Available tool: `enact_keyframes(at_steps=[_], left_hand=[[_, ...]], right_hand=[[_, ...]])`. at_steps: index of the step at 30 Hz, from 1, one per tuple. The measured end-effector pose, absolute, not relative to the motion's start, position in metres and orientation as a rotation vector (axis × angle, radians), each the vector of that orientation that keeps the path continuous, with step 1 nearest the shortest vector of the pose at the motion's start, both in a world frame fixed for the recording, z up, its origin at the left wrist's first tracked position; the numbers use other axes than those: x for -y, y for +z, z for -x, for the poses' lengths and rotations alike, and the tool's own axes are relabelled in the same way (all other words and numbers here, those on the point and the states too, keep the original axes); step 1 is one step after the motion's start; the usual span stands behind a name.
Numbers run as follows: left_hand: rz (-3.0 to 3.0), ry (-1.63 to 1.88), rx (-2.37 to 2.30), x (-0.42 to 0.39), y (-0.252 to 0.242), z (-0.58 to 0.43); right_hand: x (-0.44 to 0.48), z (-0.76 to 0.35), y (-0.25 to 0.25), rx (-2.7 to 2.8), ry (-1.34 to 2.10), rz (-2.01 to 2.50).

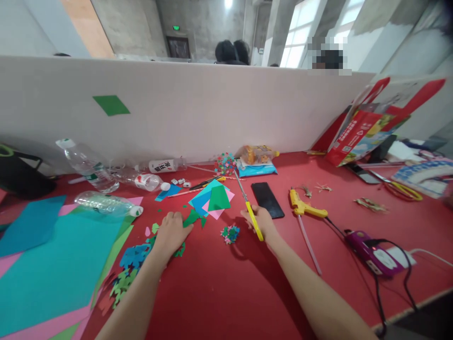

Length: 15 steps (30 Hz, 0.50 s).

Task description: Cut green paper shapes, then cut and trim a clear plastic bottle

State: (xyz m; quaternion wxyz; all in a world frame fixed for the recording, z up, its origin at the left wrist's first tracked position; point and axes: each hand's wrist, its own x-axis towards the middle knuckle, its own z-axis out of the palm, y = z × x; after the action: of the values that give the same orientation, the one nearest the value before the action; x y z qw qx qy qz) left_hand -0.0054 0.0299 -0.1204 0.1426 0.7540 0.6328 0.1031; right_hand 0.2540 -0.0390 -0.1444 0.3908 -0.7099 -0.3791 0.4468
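My right hand (261, 221) is closed around yellow-handled scissors (254, 220), seen edge-on with the blades pointing away from me. My left hand (172, 232) rests low on the table among paper scraps, thumb apart from the other fingers, touching or beside a green paper scrap (191, 217). Between the hands lies a small pile of multicoloured paper stars (230, 234). Just beyond are stacked blue, pink and green paper pieces (219, 198). Blue paper cut-outs (134, 255) and light green cut-outs (123, 284) lie by my left forearm, which partly covers them.
Large coloured sheets (67, 264) cover the left side, with plastic bottles (106, 203) behind. A star-covered ball (225, 164) stands near the white partition (198, 108). To the right are a phone (268, 200), a yellow glue gun (306, 206) and a purple power strip (373, 253) with cables.
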Motion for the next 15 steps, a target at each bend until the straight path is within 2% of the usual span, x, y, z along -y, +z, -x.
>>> enact_keyframes(at_steps=[7, 15], left_hand=[[-1.985, 0.563, -1.709, -0.029, -0.115, 0.008], [-1.726, 0.796, -1.16, -0.021, -0.101, -0.034]], right_hand=[[0.043, -0.248, -0.139, 0.982, 1.191, 1.682], [0.042, -0.222, -0.124, 1.003, 1.259, 1.37]])
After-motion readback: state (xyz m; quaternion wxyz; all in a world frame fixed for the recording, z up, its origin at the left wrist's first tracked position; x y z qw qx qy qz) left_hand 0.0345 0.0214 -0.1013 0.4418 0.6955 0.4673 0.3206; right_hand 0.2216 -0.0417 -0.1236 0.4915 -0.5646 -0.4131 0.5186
